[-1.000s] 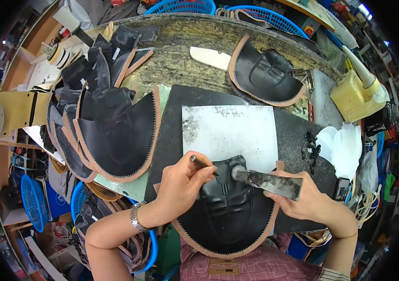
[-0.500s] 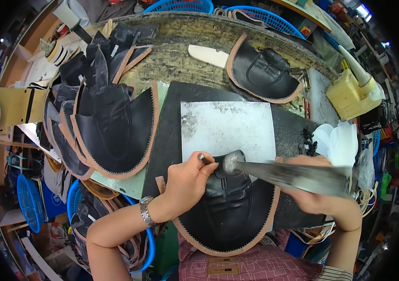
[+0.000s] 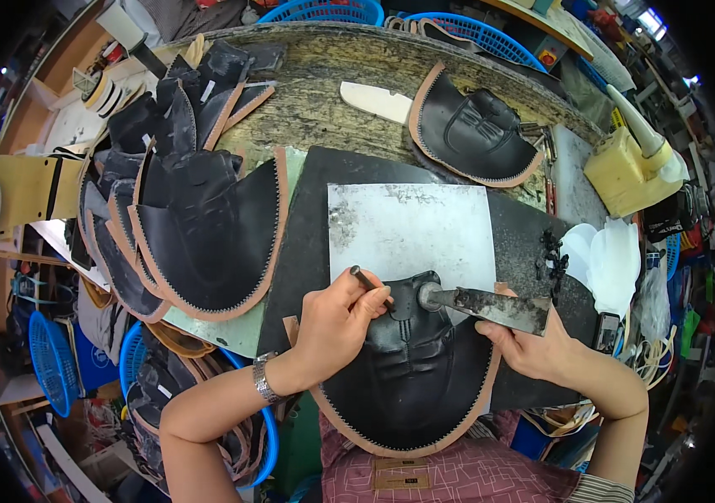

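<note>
Black leather piece [image 3: 412,369], one punch [image 3: 366,279], one hammer [image 3: 491,307]

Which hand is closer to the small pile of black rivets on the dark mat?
The right hand. It grips the metal hammer just below and left of the small black rivets; the left hand is far to their left, holding a thin punch.

Your worn stone-topped round workbench [image 3: 332,92] carries a black rubber mat [image 3: 307,243], a stack of black leather pieces [image 3: 181,218], and a yellow plastic glue bottle [image 3: 626,168].
</note>
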Tool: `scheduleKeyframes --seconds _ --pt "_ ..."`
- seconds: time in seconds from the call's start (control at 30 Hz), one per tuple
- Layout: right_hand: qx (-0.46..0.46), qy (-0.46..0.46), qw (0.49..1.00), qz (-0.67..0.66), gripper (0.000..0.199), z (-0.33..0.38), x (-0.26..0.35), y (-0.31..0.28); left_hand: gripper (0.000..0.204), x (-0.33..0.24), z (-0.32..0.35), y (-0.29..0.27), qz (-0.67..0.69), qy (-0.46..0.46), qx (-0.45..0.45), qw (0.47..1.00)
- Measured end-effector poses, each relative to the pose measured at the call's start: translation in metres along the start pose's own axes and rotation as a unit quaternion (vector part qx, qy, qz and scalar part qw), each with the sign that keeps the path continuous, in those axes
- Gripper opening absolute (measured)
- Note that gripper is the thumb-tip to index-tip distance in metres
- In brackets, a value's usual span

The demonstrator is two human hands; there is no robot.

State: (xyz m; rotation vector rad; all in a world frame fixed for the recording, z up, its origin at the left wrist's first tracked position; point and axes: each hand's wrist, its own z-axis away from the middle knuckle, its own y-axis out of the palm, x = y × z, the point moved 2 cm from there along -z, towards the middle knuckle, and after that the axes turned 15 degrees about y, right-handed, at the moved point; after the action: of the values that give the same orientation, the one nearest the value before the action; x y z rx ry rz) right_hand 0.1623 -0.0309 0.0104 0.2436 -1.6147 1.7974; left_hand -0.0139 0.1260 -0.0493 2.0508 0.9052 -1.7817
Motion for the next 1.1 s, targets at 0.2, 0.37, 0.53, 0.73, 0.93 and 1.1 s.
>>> scheduleKeyframes --seconds 0.2,0.37,0.53,0.73,0.93,1.1 --pt "0.014 -0.076 0.997 0.003 0.016 -0.015 0.032 -0.046 0.010 -0.007 0.008 -0.003 -0.280 0.217 0.011 0.935" --pt "0.050 -0.069 0.996 0.000 0.015 0.000 0.009 -0.021 0.009 -0.006 0.001 0.013 -0.267 0.311 0.063 0.910" --pt "0.020 0.002 0.999 -0.037 0.017 0.002 -0.002 0.000 0.013 -0.004 -0.010 0.007 0.018 -0.007 -0.019 1.000" --pt "0.007 -0.033 0.998 0.060 0.014 0.009 -0.007 -0.008 0.012 -0.005 -0.013 0.018 -0.052 0.044 0.015 0.998" --pt "0.014 -0.175 0.932 -0.317 0.020 0.005 0.000 -0.030 0.012 -0.003 0.001 0.016 -0.320 0.318 0.056 0.891" --pt "0.010 -0.002 0.998 -0.064 0.018 0.012 -0.009 -0.006 0.008 -0.005 -0.011 0.018 -0.167 0.143 0.023 0.975"
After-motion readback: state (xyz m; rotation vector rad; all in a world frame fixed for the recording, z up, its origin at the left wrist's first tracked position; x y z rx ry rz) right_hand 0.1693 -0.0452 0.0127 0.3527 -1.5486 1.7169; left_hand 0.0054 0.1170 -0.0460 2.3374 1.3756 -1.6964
